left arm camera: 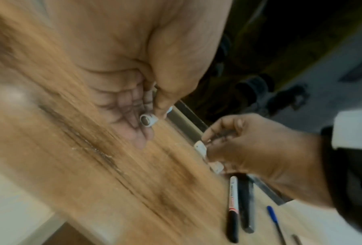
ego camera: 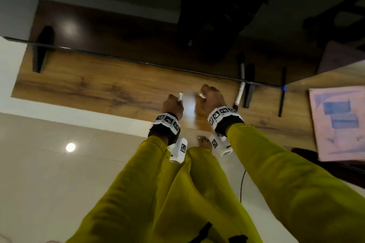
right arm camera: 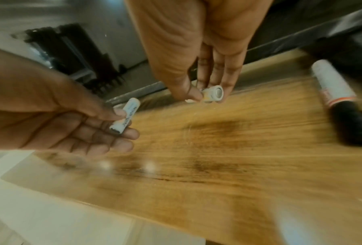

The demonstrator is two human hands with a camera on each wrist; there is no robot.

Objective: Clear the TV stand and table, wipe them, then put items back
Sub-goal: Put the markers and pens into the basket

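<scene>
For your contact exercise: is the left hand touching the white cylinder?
Touching. In the right wrist view the left hand pinches the white cylinder between thumb and fingers.

I am seeing my left hand (ego camera: 172,105) and right hand (ego camera: 212,98) hovering side by side over the bench (ego camera: 98,87), each holding a small cylinder. A marker (ego camera: 239,95) is lying just right of my right hand, a pen (ego camera: 282,94) farther right, and a booklet (ego camera: 339,122) at the far right end.

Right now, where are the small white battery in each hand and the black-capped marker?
left-hand battery (right arm camera: 124,116): right wrist view, mid-body.
right-hand battery (right arm camera: 214,95): right wrist view, round end.
marker (left arm camera: 233,205): left wrist view, barrel beside the cap.
</scene>
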